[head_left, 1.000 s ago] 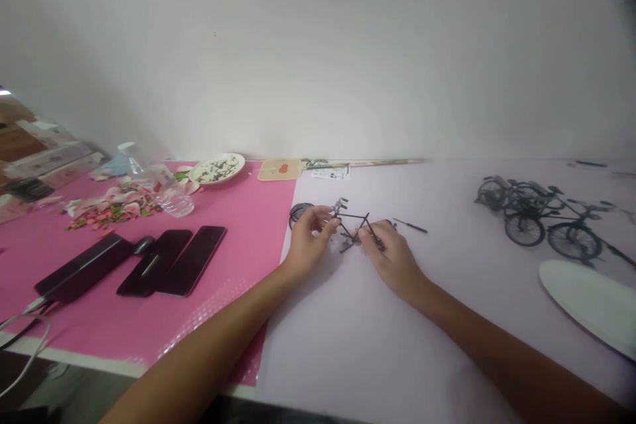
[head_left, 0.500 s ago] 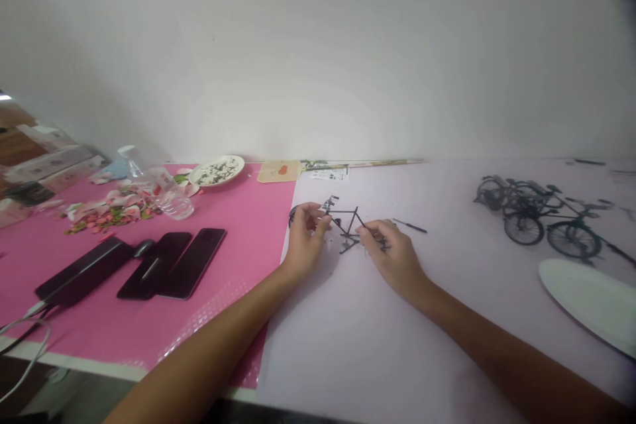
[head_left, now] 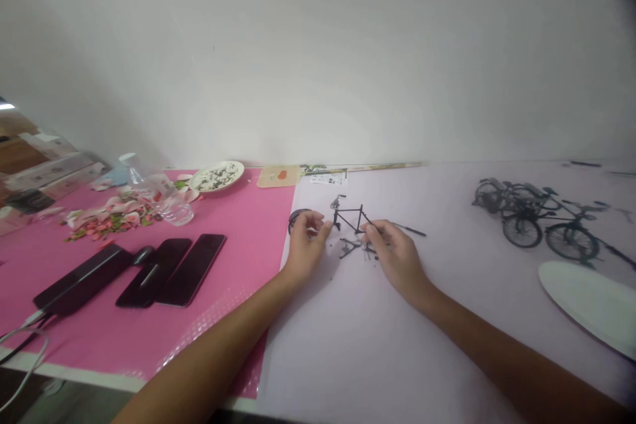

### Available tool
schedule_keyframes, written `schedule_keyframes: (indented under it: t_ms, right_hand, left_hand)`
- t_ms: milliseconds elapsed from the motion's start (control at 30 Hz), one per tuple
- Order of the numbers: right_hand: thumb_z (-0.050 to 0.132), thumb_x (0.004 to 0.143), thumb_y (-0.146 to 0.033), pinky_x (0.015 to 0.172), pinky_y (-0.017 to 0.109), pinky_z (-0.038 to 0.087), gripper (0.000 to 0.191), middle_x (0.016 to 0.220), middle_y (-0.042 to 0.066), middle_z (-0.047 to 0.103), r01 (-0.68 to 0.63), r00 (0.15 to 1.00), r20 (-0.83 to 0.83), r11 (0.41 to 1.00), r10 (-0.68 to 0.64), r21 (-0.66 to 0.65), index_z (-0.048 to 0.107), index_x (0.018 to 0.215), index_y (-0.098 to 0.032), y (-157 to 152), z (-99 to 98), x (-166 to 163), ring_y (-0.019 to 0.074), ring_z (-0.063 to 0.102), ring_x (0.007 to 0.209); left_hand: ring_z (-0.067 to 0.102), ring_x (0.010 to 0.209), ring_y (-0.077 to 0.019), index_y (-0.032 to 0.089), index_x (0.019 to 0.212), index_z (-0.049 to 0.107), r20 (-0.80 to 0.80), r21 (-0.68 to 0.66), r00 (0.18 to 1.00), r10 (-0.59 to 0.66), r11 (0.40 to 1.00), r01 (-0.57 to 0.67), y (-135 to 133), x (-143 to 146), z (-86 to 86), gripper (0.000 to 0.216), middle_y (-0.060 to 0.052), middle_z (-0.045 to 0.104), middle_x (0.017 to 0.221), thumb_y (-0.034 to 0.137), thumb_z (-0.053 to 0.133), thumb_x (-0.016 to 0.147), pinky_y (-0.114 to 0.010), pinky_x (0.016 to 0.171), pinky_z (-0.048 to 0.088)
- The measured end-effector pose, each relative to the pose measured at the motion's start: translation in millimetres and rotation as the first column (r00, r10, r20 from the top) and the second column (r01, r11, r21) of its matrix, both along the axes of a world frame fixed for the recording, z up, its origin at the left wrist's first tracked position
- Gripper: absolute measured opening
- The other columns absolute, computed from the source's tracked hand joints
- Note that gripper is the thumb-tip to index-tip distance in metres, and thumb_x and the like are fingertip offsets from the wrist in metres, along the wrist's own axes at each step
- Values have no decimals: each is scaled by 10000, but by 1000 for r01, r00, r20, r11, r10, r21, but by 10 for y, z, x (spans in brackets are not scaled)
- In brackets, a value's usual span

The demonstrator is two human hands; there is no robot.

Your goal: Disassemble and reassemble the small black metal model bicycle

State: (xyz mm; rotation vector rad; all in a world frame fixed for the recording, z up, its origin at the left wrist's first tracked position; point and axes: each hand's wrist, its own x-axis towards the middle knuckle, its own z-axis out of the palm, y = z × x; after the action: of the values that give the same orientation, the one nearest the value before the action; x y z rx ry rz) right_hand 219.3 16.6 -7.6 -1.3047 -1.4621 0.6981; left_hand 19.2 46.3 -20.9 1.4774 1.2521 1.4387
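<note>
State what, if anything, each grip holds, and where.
The right grip pinches the small bicycle frame by its rear end; whether the left grip touches its front cannot be told.

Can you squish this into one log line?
left grip: near bike frame, contact unclear; right grip: holds bike frame's rear; bike frame: no front wheel; wheel: partly behind left grip; loose parts: on pale surface

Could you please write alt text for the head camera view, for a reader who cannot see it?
A person's right hand holds a small black bicycle frame over a pale surface, the left hand close to its front. Black model bicycles are at right, two phones at left.
</note>
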Motion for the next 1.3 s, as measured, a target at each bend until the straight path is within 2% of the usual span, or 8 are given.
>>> schedule_keyframes:
  t_ms: [100,267,467,733,967,1067,1167,1300]
  right_hand:
    - [583,1013,-523,818,344,498,332,936,50,740,-19,1000,-10,1000,19,2,719,994,-221,-7,-11,-4,230,669,901]
    - [600,1015,-492,897,376,512,309,976,61,756,-73,997,25,995,71,71,749,989,-222,-26,-10,-12,248,675,978]
    - [613,1009,-466,820,363,534,288,970,62,737,-125,990,76,986,118,106,765,985,-222,-45,6,-24,228,674,859]
    - [618,1010,-397,826,358,534,224,1025,69,732,-210,973,122,969,195,127,770,1042,-236,-72,25,-34,240,660,960]
    - [635,985,-378,871,382,564,195,1088,71,716,-214,960,212,968,182,135,706,1104,-241,-72,-13,-38,241,669,969]
    - [615,996,-380,1052,469,513,358,1303,110,663,-291,893,397,944,210,154,599,1329,-252,-75,-2,-24,295,597,1247]
    - [609,1000,-446,1215,563,362,648,1574,124,478,-412,731,634,904,251,117,375,1580,-276,-50,-3,-6,340,333,1524]
    - [540,1032,-538,1289,608,210,759,1686,90,331,-470,579,771,881,265,50,212,1667,-281,21,-66,-4,328,127,1606]
  left_hand:
    - [633,741,-152,173,919,668,-4,-63,990,-138,989,137,-60,22,84,289,-40,677,831,456,726,912,-277,717,484]
    - [688,623,-165,163,1060,731,44,-114,956,-290,949,293,-159,65,153,354,-64,751,821,483,731,909,-287,647,527]
    - [686,606,-161,162,1133,764,9,-122,945,-327,937,326,-167,60,173,403,-86,780,844,486,751,893,-289,644,546]
    - [673,587,-159,145,1091,738,-3,-144,952,-306,942,302,-167,56,169,404,-74,757,779,507,722,911,-280,612,533]
    - [694,677,-161,171,965,631,-77,-44,956,-282,959,279,-151,25,142,328,-52,731,824,496,598,997,-267,636,509]
    - [701,700,-163,194,994,584,-106,-14,968,-230,973,230,-142,19,126,284,-43,716,872,473,545,1028,-268,626,495]
    - [684,683,-160,207,1010,560,-82,25,978,-191,981,194,-114,31,109,260,-37,696,877,461,515,1043,-285,638,509]
    - [669,667,-153,214,1037,563,-64,53,986,-156,986,159,-56,38,107,258,-38,685,898,464,501,1048,-294,652,523]
